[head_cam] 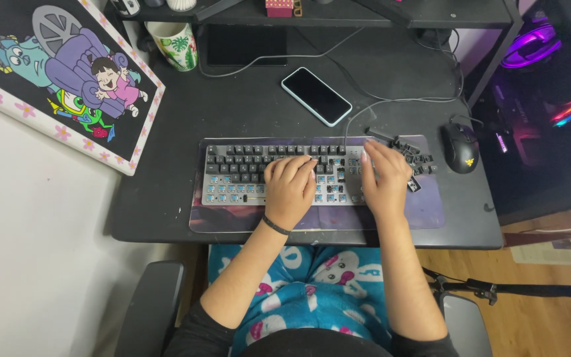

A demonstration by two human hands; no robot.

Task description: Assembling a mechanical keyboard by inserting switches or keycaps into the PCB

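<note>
A: Keyboard (259, 173) lies flat on the purple desk mat (431, 211), centre of the black desk (160, 198). Upper rows carry black caps; many lower positions show bare blue switches.

B: Hands?

A: Left hand (290, 186) rests palm-down on the middle rows, fingers together and curled lightly onto the keys. Right hand (384, 177) sits at the keyboard's right end, fingers spread a little, tips toward the top edge. Whether either pinches a cap, I cannot tell; the fingertips are hidden under the knuckles.

B: Loose parts?

A: A heap of black keycaps (418, 158) just beside the right hand, on the mat.

B: Doing this well?

A: My judgement: steady the board with the left hand, work one cap at a time, move it straight up or down along the switch stem, never sideways. Keep the heap clear of the mat's edge.

B: Surroundings?

A: Black mouse (460, 147) right of the heap, phone (316, 96) face-up behind the keyboard, leaf-pattern mug (174, 45) at the back left, cartoon canvas (61, 73) off to the left.
</note>
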